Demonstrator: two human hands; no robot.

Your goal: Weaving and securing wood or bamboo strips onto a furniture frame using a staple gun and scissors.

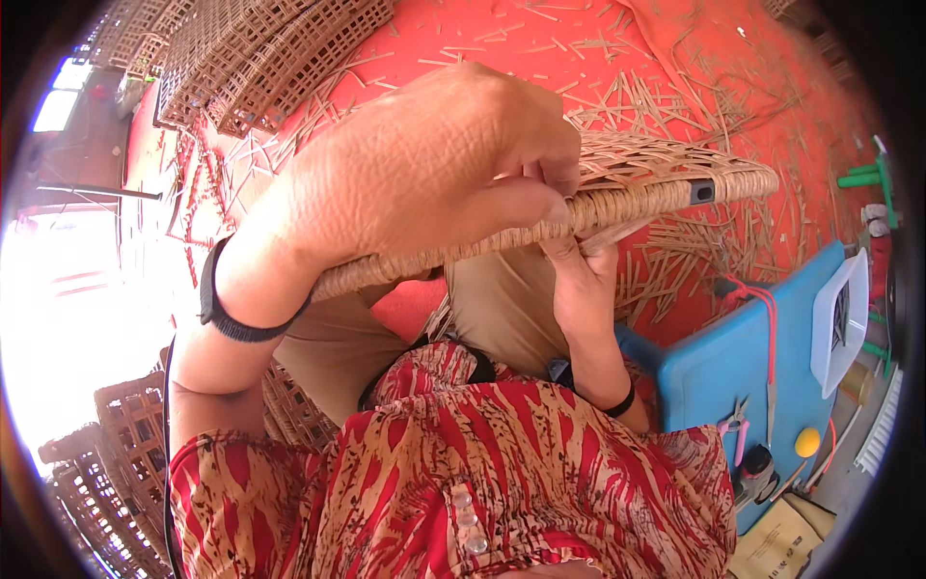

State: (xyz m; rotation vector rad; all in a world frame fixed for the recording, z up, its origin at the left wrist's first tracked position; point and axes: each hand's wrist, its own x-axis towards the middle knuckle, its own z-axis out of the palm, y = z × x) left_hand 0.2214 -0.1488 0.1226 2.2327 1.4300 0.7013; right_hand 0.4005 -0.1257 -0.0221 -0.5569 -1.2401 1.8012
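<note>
Gripping woven rattan panel (656,183) by its wrapped rim, I see it lying across my lap, running out right of fingers. Left hand (424,174) curled over rim from above, thumb pressed along edge, fingers closed on weave. Right hand (579,280) comes from below, fingertips pinching same rim just under left thumb. Beyond fingers: red mat (482,39) littered with cane offcuts. Below right of fingers: blue box (733,367), pink pliers (738,425), yellow ball (807,442).

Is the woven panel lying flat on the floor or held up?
Held up. The left hand grips the woven panel at its wrapped rim from above, the right hand from below, over the person's lap.
</note>
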